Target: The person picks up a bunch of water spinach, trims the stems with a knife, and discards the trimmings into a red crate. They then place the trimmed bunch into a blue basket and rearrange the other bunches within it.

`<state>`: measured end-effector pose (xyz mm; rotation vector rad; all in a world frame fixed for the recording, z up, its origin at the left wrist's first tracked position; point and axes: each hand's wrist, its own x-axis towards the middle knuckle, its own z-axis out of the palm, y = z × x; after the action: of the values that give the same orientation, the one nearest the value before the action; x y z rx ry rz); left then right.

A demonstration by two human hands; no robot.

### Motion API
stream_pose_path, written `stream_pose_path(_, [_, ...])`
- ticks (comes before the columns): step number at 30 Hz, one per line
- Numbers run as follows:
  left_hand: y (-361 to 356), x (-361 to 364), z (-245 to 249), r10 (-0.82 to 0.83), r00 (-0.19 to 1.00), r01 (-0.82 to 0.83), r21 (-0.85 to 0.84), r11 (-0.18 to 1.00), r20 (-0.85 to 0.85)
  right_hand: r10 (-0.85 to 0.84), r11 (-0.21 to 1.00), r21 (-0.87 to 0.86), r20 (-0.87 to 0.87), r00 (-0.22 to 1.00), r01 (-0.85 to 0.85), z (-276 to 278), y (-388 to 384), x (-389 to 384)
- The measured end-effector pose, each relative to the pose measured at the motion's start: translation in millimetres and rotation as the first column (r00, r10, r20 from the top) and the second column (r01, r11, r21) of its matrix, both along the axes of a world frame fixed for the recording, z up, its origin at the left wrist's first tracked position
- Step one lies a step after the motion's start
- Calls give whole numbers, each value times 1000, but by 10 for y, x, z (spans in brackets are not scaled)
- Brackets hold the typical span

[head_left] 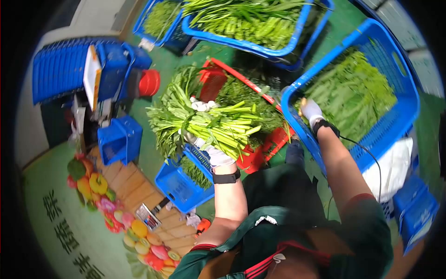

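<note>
A thick bunch of long-stemmed leafy greens (pixel 227 125) lies sideways across my left hand (pixel 213 152), which wears a white glove. Its fingertips show over the top of the bunch, wrapped round the stems. The pale cut ends point right and the leaves spread left. My right hand (pixel 310 110), also gloved, is at the left end of a large blue basket (pixel 409 88) of leafy greens (pixel 357 88). Its fingers are curled close to the rim; whether anything is in them cannot be made out. Under the bunch, a red crate (pixel 278 139) contains darker loose greens (pixel 246 95).
Blue baskets of greens stand at the top, including a broad one (pixel 223 35). A small blue basket (pixel 179 190) sits below my left hand. Stacked blue baskets (pixel 60 69), a red bucket (pixel 149 83) and a blue bin (pixel 120 139) are at left. A cable (pixel 371 156) hangs by my right wrist.
</note>
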<state>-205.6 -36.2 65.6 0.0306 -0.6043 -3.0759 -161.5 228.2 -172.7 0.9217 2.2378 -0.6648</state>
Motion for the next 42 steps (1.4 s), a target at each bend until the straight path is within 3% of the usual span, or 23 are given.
stream_pose_path(5, [-130, -13, 2, 191, 977, -170, -198, 965, 96, 242, 967, 65, 65, 968, -246, -653, -99, -51])
stream_pose_path(7, [-195, -28, 10, 141, 990, -134, -172, 976, 28, 220, 971, 53, 169, 961, -231, -264, -68, -154])
stream_pose_path(10, [-278, 8, 86, 201, 975, -184, -174, 968, 92, -199, 940, -258, 121, 972, 225, -355, 236, -34])
stream_pose_path(11, [-382, 10, 53, 170, 984, -161, -132, 978, 58, -328, 866, -369, 87, 941, 336, -562, 332, 49])
stream_pose_path(12, [-449, -3, 72, 162, 986, -156, -110, 982, 45, -384, 818, -461, 6, 924, 343, -205, 417, 136])
stream_pose_path(13, [-523, -23, 118, 156, 987, -153, -92, 984, 33, -345, 829, -487, -58, 937, 275, -88, 486, 219])
stream_pose_path(14, [-515, -21, 138, 231, 972, -223, -171, 960, 29, 101, 847, -415, -487, 868, -332, -19, 741, 404])
stream_pose_path(15, [-591, -70, 138, 273, 962, -273, -190, 943, -32, 22, 895, -442, -92, 996, -61, 396, 763, 418])
stream_pose_path(16, [-672, -83, 137, 317, 948, -315, -208, 926, -27, -433, 694, -636, 6, 901, 338, 1108, 548, 459])
stream_pose_path(18, [-779, -93, 156, 455, 888, -432, -219, 875, 63, -464, 749, -532, 3, 886, 394, 1637, 533, 726])
stream_pose_path(20, [-876, -79, 220, 442, 896, -423, -225, 878, 40, -625, 657, -659, -203, 753, 367, 1819, 415, 1022])
stream_pose_path(21, [-888, -59, 258, 429, 903, -410, -250, 877, 25, -694, 607, -717, -267, 668, 344, 1925, 245, 1090])
stream_pose_path(24, [-1008, -72, 322, 452, 891, -439, -170, 882, 45, -544, 611, -784, -318, 777, 107, 2646, -578, 969])
stream_pose_path(26, [-1090, -64, 335, 470, 881, -458, -152, 876, 54, -415, 442, -896, -169, 894, 35, 2890, -1076, 834])
stream_pose_path(27, [-1111, -61, 373, 527, 843, -507, -165, 846, 107, -373, 481, -867, -334, 866, -127, 2818, -1351, 809])
stream_pose_path(28, [-1151, -53, 372, 512, 854, -498, -139, 856, 95, -140, 630, -637, -656, 742, -444, 2729, -1573, 774])
stream_pose_path(29, [-1230, -40, 358, 496, 865, -486, -117, 866, 81, -295, 479, -789, -557, 776, -384, 2762, -1822, 781])
stream_pose_path(31, [-1372, 44, 396, 469, 882, -458, -157, 875, 47, -470, -97, -983, -95, 877, -158, 2968, -2144, 817])
stream_pose_path(34, [-1596, 151, 530, 507, 857, -485, -186, 855, 97, -328, -215, -971, -33, 944, -108, 2899, -2513, 876])
stream_pose_path(35, [-1634, 198, 560, 511, 852, -486, -190, 853, 115, -323, -216, -970, -38, 945, -113, 2874, -2592, 879])
stream_pose_path(37, [-1750, 291, 654, 520, 844, -494, -190, 848, 128, -277, 81, -903, -427, 861, -422, 2857, -2779, 901])
stream_pose_path(38, [-1808, 324, 672, 539, 827, -504, -212, 837, 162, -260, 124, -854, -520, 813, -506, 2812, -2839, 911])
stream_pose_path(42, [-1844, 473, 879, 633, 740, -532, -379, 757, 225, -264, 211, -796, -606, 751, -568, 2797, -3207, 947])
